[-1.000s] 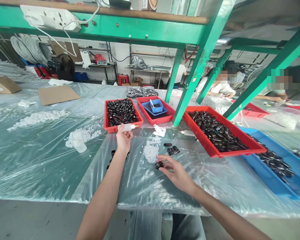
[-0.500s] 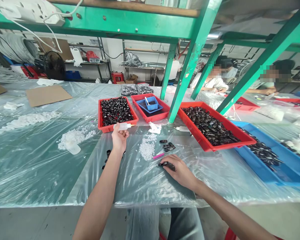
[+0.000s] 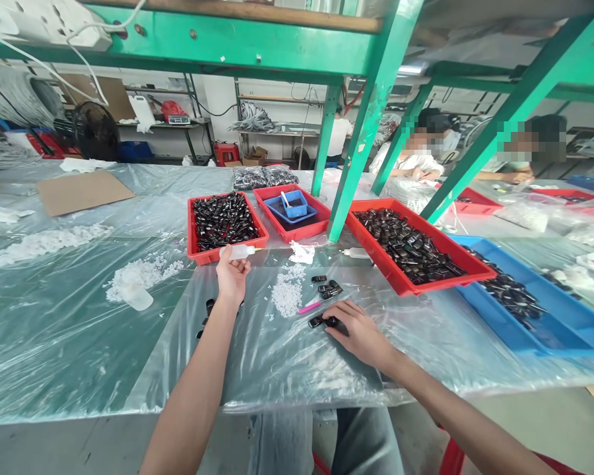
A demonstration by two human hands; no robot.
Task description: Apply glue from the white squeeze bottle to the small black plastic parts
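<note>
My left hand [image 3: 231,280] is closed around a small white squeeze bottle [image 3: 238,252] with a thin tip pointing right, held in front of a red tray. On the plastic sheet, my right hand [image 3: 359,333] has its fingers curled on a small glossy black plastic piece [image 3: 332,321]. Touching or almost touching that piece is another black piece [image 3: 315,321] on its left. Just beyond lie a pink pen-like tool [image 3: 309,307], a few more black pieces [image 3: 330,289] and a pile of small white bits [image 3: 286,291]. Several black pieces [image 3: 210,306] are partly hidden behind my left forearm.
Red trays of black pieces stand at the back left [image 3: 191,245] and right [image 3: 410,287]. Between them, a red tray [image 3: 297,233] holds blue trays. A second bottle [image 3: 357,253] lies near a green post [image 3: 345,178]. A blue tray [image 3: 569,340] is far right. People sit beyond.
The view has shifted slightly. Under my right fingers, the black piece that was tilted up in the hand is now lower, beside another piece. My left hand still holds the bottle.
</note>
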